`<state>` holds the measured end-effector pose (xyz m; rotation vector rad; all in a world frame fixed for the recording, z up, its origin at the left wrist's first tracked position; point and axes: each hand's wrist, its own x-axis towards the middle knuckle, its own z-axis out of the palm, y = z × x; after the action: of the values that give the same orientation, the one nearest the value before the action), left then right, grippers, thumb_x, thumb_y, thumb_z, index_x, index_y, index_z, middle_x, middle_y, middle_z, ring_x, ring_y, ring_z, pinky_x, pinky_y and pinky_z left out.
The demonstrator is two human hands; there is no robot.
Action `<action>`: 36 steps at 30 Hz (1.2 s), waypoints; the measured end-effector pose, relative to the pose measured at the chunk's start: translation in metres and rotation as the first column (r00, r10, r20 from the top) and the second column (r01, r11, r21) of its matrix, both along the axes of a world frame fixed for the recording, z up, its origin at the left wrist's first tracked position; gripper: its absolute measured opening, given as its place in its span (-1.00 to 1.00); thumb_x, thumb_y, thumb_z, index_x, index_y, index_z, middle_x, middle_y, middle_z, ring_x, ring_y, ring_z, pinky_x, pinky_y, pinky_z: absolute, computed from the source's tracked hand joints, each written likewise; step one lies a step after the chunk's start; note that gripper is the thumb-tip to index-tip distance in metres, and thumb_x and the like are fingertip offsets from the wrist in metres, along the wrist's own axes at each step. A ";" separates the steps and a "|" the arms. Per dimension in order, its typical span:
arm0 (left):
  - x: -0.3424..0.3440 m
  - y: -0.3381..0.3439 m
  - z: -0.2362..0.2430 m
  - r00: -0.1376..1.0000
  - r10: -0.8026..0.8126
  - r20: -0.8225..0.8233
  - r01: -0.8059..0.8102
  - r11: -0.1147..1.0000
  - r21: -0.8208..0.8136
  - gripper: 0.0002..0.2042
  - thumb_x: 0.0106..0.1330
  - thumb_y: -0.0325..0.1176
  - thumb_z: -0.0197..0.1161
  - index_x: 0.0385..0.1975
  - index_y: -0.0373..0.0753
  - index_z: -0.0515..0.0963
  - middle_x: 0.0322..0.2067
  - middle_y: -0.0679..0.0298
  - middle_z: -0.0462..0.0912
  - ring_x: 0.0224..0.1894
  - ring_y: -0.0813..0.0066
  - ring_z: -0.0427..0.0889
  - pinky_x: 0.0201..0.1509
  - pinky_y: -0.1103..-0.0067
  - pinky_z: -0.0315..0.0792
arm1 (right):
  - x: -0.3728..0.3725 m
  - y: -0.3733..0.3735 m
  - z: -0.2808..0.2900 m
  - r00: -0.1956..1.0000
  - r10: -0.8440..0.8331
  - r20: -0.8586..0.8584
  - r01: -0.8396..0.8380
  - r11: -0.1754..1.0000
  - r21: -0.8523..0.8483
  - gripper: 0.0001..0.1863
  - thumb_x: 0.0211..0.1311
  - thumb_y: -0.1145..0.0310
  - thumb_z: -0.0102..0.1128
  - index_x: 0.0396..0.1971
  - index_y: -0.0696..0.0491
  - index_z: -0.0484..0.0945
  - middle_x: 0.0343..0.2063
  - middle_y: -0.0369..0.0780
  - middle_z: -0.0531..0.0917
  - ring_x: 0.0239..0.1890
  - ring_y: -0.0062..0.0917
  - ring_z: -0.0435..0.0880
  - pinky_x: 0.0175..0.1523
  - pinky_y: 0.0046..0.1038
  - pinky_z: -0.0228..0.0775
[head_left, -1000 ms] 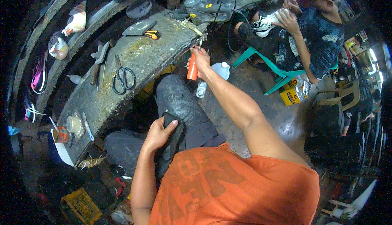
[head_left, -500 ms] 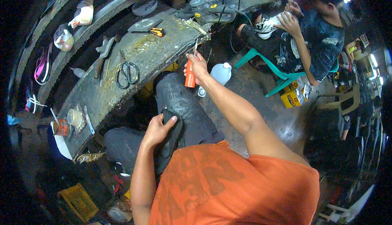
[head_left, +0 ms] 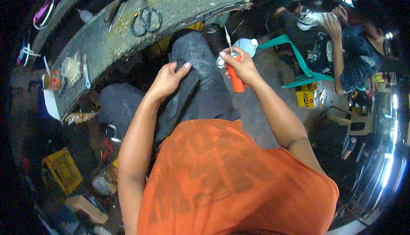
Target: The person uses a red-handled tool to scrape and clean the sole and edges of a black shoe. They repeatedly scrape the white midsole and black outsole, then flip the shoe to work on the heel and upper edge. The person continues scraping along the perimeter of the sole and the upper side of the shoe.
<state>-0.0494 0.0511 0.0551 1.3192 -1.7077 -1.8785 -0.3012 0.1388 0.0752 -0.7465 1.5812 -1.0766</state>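
Note:
My left hand grips a long, flat, black piece that looks like a shoe sole, resting over my grey-trousered lap. My right hand is wrapped around an orange-handled awl-like tool, its thin pale metal shaft pointing up, a short way right of the left hand. Behind that hand, low beside my leg, sits a translucent plastic jug, partly hidden.
The curved, grimy workbench holds scissors, a cup and an orange can. At right, another person works on a white shoe near a teal stool. A yellow crate lies lower left.
My right hand has drawn back from the bench edge, lowering the tool nearer my left hand and lap. The view has shifted, so the bench now appears higher in the picture.

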 end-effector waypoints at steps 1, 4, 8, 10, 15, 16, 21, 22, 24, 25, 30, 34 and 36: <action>0.000 0.002 0.001 1.000 0.001 0.019 -0.001 1.000 0.011 -0.58 0.50 -0.05 0.23 -0.29 -0.39 0.62 -0.37 0.30 0.68 -0.33 0.62 0.54 -0.21 0.48 0.49 | 0.004 0.006 0.001 0.994 0.073 -0.080 -0.072 0.997 0.021 -0.56 0.23 0.04 0.46 -0.13 0.05 0.55 -0.53 -0.29 0.59 -0.61 -0.60 0.58 -0.52 -0.51 0.45; 0.000 -0.001 0.004 0.999 -0.020 -0.033 0.021 0.999 0.037 -0.57 0.53 -0.04 0.20 -0.19 -0.41 0.61 -0.33 0.29 0.70 -0.32 0.59 0.58 -0.17 0.48 0.51 | 0.013 0.023 0.004 0.905 0.295 -0.305 -0.277 0.955 0.102 -0.53 0.16 0.01 0.50 -0.20 0.10 0.60 -0.45 -0.18 0.69 -0.40 -0.40 0.71 -0.25 -0.38 0.57; 0.001 -0.003 0.001 0.993 0.064 -0.097 -0.043 0.978 0.203 -0.60 0.55 -0.05 0.17 -0.17 -0.36 0.61 -0.31 0.31 0.72 -0.33 0.59 0.62 -0.17 0.52 0.52 | 0.028 0.042 0.006 0.732 0.465 -0.498 -0.394 0.885 0.247 -0.42 0.09 -0.07 0.48 -0.12 0.14 0.61 -0.28 0.09 0.74 -0.15 -0.05 0.76 0.00 -0.15 0.56; 0.004 -0.004 -0.002 0.994 0.063 -0.087 -0.039 0.968 0.246 -0.63 0.56 -0.06 0.15 -0.17 -0.32 0.62 -0.31 0.33 0.73 -0.35 0.61 0.62 -0.19 0.55 0.52 | 0.033 0.048 0.007 0.728 0.481 -0.489 -0.385 0.877 0.289 -0.41 0.11 -0.07 0.46 -0.10 0.14 0.62 -0.26 0.10 0.74 -0.13 -0.04 0.76 0.01 -0.15 0.56; 0.003 -0.007 -0.009 0.989 0.087 -0.123 -0.044 0.949 0.313 -0.66 0.57 -0.08 0.14 -0.16 -0.27 0.62 -0.32 0.37 0.72 -0.37 0.64 0.61 -0.22 0.58 0.51 | 0.039 0.046 -0.001 0.769 0.441 -0.462 -0.319 0.892 0.321 -0.39 0.15 -0.10 0.39 -0.08 0.17 0.63 -0.22 0.15 0.73 -0.10 0.02 0.74 0.03 -0.11 0.56; 0.002 -0.007 -0.010 0.988 0.089 -0.124 -0.047 0.952 0.304 -0.66 0.57 -0.08 0.14 -0.16 -0.27 0.62 -0.32 0.38 0.72 -0.37 0.64 0.61 -0.22 0.58 0.52 | 0.039 0.045 -0.003 0.758 0.450 -0.472 -0.333 0.890 0.313 -0.39 0.15 -0.10 0.39 -0.09 0.18 0.63 -0.22 0.16 0.73 -0.10 0.03 0.74 0.03 -0.11 0.56; 0.001 -0.006 -0.015 0.986 0.081 -0.147 -0.035 0.957 0.289 -0.66 0.57 -0.08 0.13 -0.13 -0.27 0.61 -0.29 0.37 0.72 -0.34 0.64 0.63 -0.17 0.59 0.52 | 0.037 0.041 -0.007 0.718 0.475 -0.509 -0.397 0.880 0.261 -0.44 0.13 -0.03 0.38 -0.10 0.17 0.63 -0.27 0.16 0.72 -0.14 0.05 0.74 0.00 -0.08 0.57; 0.001 -0.006 -0.016 0.984 0.101 -0.145 -0.049 0.943 0.328 -0.66 0.57 -0.08 0.13 -0.13 -0.28 0.61 -0.29 0.37 0.73 -0.34 0.64 0.63 -0.16 0.59 0.52 | 0.038 0.042 -0.006 0.718 0.476 -0.508 -0.401 0.879 0.257 -0.45 0.12 -0.02 0.37 -0.10 0.17 0.63 -0.29 0.15 0.72 -0.15 0.05 0.74 -0.01 -0.07 0.57; 0.001 -0.006 -0.017 0.985 0.107 -0.136 -0.061 0.950 0.307 -0.66 0.57 -0.08 0.13 -0.11 -0.28 0.61 -0.29 0.37 0.72 -0.34 0.64 0.63 -0.15 0.59 0.52 | 0.039 0.043 -0.005 0.713 0.482 -0.510 -0.409 0.876 0.256 -0.47 0.12 0.00 0.36 -0.11 0.16 0.63 -0.32 0.14 0.73 -0.18 0.06 0.74 -0.03 -0.05 0.58; 0.001 -0.006 -0.017 0.984 0.113 -0.136 -0.067 0.952 0.300 -0.66 0.57 -0.08 0.13 -0.10 -0.28 0.61 -0.29 0.37 0.72 -0.34 0.64 0.63 -0.15 0.59 0.52 | 0.040 0.044 -0.006 0.696 0.492 -0.523 -0.412 0.870 0.270 -0.48 0.12 0.00 0.36 -0.12 0.16 0.63 -0.32 0.13 0.73 -0.19 0.06 0.74 -0.04 -0.05 0.58; 0.001 -0.006 -0.018 0.988 0.110 -0.110 -0.069 0.944 0.322 -0.66 0.57 -0.09 0.13 -0.09 -0.29 0.60 -0.28 0.36 0.73 -0.33 0.65 0.63 -0.15 0.60 0.53 | 0.042 0.046 -0.014 0.665 0.480 -0.572 -0.425 0.873 0.239 -0.51 0.13 0.00 0.35 -0.17 0.14 0.61 -0.35 0.13 0.73 -0.22 0.08 0.74 -0.07 -0.01 0.59; 0.001 -0.005 -0.018 0.981 0.141 -0.131 -0.087 0.933 0.348 -0.66 0.57 -0.09 0.13 -0.10 -0.29 0.60 -0.29 0.36 0.72 -0.33 0.66 0.63 -0.18 0.61 0.52 | 0.044 0.045 -0.017 0.661 0.429 -0.615 -0.392 0.897 0.205 -0.53 0.13 0.02 0.35 -0.18 0.13 0.59 -0.38 0.12 0.72 -0.25 0.09 0.74 -0.10 0.01 0.59; 0.001 -0.005 -0.018 0.983 0.132 -0.130 -0.086 0.947 0.311 -0.67 0.56 -0.09 0.14 -0.11 -0.29 0.60 -0.29 0.36 0.72 -0.33 0.66 0.63 -0.18 0.62 0.52 | 0.046 0.047 -0.014 0.638 0.462 -0.615 -0.410 0.881 0.237 -0.53 0.14 0.03 0.34 -0.17 0.13 0.58 -0.41 0.11 0.72 -0.27 0.09 0.74 -0.11 0.02 0.59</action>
<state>-0.0488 0.0464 0.0375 1.3084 -1.2822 -2.1777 -0.2552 0.1854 0.0610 -1.4916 1.8558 -0.3799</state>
